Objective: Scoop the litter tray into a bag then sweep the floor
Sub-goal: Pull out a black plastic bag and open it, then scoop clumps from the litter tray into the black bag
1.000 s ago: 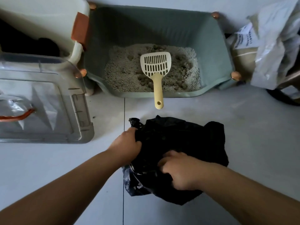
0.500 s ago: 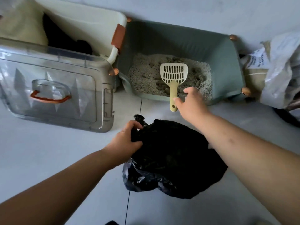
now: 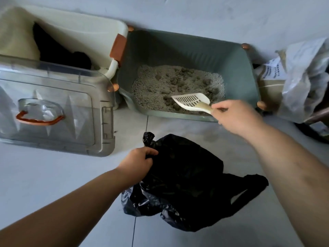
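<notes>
Black plastic lay nearest me: the bag (image 3: 187, 184) slumped on the pale floor (image 3: 44, 175), its mouth more crumpled than open. I judged the step in hand to be the first scoop. Doing it well meant lifting the bag's edge so the mouth gaped toward the litter tray (image 3: 178, 50). It also meant sliding the scoop (image 3: 191, 101) flat under one of the clumps (image 3: 176, 81) and shaking loose grains back through the slots. Then it had to cross the short gap low, so nothing fell on the floor I had yet to sweep. My left hand (image 3: 138, 160) gripped the bag at its near-left edge, just below a twist of plastic (image 3: 148, 138), fingers curled into the film and pinching a fold. Further out, my right hand (image 3: 235, 118) held the scoop by its handle, fingers wrapped round the end so that most of the handle was hidden in my fist. The cream scoop's slotted head lay tilted over the litter (image 3: 151, 86) at the tray's front right. It was touching the grains or just above them, I could not tell which, and nothing showed in it. The green tray sat beyond the bag against the wall, its grey litter dotted with darker clumps toward the middle and right. To its left a clear lid (image 3: 53, 97) with an orange handle (image 3: 39, 120) lay before a cream bin (image 3: 80, 32); to its right leaned a pale sack (image 3: 302, 77).
</notes>
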A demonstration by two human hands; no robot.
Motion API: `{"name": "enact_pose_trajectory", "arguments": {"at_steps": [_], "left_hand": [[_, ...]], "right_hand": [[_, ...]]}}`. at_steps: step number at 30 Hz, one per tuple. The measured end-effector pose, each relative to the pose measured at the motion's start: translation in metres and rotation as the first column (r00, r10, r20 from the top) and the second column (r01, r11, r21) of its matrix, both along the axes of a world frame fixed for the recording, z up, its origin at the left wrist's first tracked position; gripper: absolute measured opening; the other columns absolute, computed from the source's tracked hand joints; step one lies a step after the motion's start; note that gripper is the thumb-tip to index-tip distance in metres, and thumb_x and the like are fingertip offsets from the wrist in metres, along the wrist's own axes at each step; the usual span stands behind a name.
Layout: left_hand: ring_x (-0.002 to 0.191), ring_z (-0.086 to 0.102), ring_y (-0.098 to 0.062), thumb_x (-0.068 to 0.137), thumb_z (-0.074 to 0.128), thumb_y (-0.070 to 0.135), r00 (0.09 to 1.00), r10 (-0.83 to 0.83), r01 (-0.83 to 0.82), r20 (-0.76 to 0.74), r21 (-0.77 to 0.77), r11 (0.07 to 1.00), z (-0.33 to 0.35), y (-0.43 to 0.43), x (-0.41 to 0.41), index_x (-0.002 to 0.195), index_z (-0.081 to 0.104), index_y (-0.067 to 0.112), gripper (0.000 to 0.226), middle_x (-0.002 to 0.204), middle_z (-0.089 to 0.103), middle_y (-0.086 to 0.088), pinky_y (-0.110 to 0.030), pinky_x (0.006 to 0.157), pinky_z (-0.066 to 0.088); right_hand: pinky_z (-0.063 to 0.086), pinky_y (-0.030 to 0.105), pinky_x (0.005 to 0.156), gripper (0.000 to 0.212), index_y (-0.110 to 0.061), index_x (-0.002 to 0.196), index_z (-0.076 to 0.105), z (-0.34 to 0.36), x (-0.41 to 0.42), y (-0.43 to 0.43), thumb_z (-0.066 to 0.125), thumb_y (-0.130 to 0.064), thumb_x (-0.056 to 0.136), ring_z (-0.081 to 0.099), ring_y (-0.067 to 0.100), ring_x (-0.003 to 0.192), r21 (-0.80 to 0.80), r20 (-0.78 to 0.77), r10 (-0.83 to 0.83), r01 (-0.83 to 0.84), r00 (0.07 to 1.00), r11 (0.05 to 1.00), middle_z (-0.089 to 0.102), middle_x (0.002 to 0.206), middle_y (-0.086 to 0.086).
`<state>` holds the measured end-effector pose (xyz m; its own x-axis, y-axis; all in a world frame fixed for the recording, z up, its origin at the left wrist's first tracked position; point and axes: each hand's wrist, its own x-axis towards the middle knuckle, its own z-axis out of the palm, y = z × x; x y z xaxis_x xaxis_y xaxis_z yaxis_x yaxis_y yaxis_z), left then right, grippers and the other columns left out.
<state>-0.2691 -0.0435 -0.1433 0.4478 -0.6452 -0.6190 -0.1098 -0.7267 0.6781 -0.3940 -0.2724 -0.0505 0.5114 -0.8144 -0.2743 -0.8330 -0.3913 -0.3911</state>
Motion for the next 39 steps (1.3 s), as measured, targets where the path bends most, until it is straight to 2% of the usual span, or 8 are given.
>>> {"name": "enact_pose_trajectory", "arguments": {"at_steps": [3, 10, 17, 23, 28, 31, 33, 39], "left_hand": [[0.038, 0.041, -0.008, 0.094, 0.046, 0.008, 0.999, -0.042, 0.042, 0.01, 0.02, 0.999, -0.003, -0.006, -0.005, 0.124, 0.063, 0.024, 0.038, 0.07, 0.064, 0.002, -0.018, 0.042, 0.035], [0.039, 0.043, -0.007, 0.094, 0.046, 0.008, 0.999, -0.036, 0.036, 0.014, 0.049, 0.998, -0.003, 0.0, -0.003, 0.124, 0.063, 0.024, 0.038, 0.079, 0.068, -0.001, -0.019, 0.045, 0.037], [0.048, 0.047, -0.014, 0.094, 0.047, 0.007, 0.999, 0.05, -0.049, -0.019, 0.045, 0.998, 0.0, 0.013, 0.005, 0.122, 0.063, 0.025, 0.037, 0.08, 0.071, -0.007, -0.026, 0.051, 0.041], [0.047, 0.048, -0.013, 0.093, 0.047, 0.007, 0.998, 0.056, -0.056, -0.013, 0.037, 0.998, 0.002, 0.014, 0.009, 0.122, 0.063, 0.026, 0.038, 0.08, 0.072, -0.007, -0.023, 0.049, 0.042], [0.044, 0.05, -0.008, 0.094, 0.046, 0.007, 0.997, 0.069, -0.068, -0.027, 0.026, 0.997, 0.002, 0.013, 0.009, 0.124, 0.063, 0.025, 0.038, 0.08, 0.07, -0.001, -0.02, 0.047, 0.042], [0.036, 0.042, -0.003, 0.095, 0.046, 0.007, 0.996, 0.084, -0.084, -0.038, 0.019, 0.996, 0.002, 0.011, 0.01, 0.123, 0.062, 0.024, 0.037, 0.068, 0.064, 0.002, -0.018, 0.042, 0.036], [0.04, 0.042, -0.008, 0.095, 0.046, 0.008, 0.995, 0.09, -0.089, -0.04, 0.02, 0.996, 0.002, 0.008, 0.012, 0.124, 0.062, 0.025, 0.037, 0.072, 0.068, -0.003, -0.021, 0.045, 0.037], [0.051, 0.047, -0.015, 0.095, 0.047, 0.008, 0.992, 0.117, -0.117, -0.057, 0.002, 0.993, 0.0, 0.004, 0.017, 0.121, 0.063, 0.026, 0.035, 0.079, 0.072, -0.01, -0.024, 0.05, 0.04]], "right_hand": [[0.041, 0.02, 0.051, 0.015, -0.034, 0.079, 0.07, 0.028, -0.008, 0.002, 0.056, -0.035, 0.085, 0.063, 0.012, 0.061, 0.013, -0.142, 0.038, -0.036, 0.989, 0.999, 0.07, 0.067, -0.006], [0.026, 0.01, 0.033, 0.025, -0.007, 0.087, 0.074, 0.057, 0.017, -0.005, 0.058, -0.025, 0.081, 0.032, 0.015, 0.027, 0.121, -0.165, 0.008, 0.012, 0.986, 0.993, 0.053, 0.041, 0.002], [0.025, 0.016, 0.042, 0.032, 0.0, 0.095, 0.073, 0.06, 0.044, -0.002, 0.056, -0.021, 0.078, 0.034, 0.019, 0.04, 0.175, -0.156, 0.027, 0.0, 0.987, 0.985, 0.059, 0.062, 0.011], [0.034, 0.02, 0.048, 0.019, -0.009, 0.071, 0.066, 0.028, 0.059, 0.005, 0.052, -0.022, 0.073, 0.046, 0.022, 0.045, 0.09, -0.196, 0.044, -0.026, 0.98, 0.996, 0.065, 0.06, 0.007], [0.053, 0.03, 0.071, 0.026, -0.011, 0.098, 0.068, -0.02, 0.058, 0.02, 0.05, -0.027, 0.089, 0.061, 0.028, 0.073, 0.092, -0.14, 0.019, -0.006, 0.99, 0.996, 0.067, 0.086, 0.01], [0.036, 0.018, 0.041, 0.017, -0.004, 0.098, 0.06, -0.025, 0.055, 0.025, 0.046, -0.01, 0.09, 0.048, 0.019, 0.044, 0.438, 0.083, -0.272, 0.21, 0.959, 0.874, 0.06, 0.067, 0.012], [0.02, 0.014, 0.037, 0.011, -0.005, 0.092, 0.056, -0.026, 0.051, 0.025, 0.047, -0.009, 0.091, 0.033, 0.011, 0.032, 0.545, 0.099, -0.376, 0.266, 0.921, 0.795, 0.05, 0.058, 0.007], [0.032, 0.015, 0.033, 0.013, -0.007, 0.089, 0.059, -0.038, 0.036, 0.022, 0.052, -0.017, 0.088, 0.043, 0.014, 0.045, 0.5, 0.124, -0.31, 0.21, 0.943, 0.84, 0.052, 0.067, 0.006]]}}
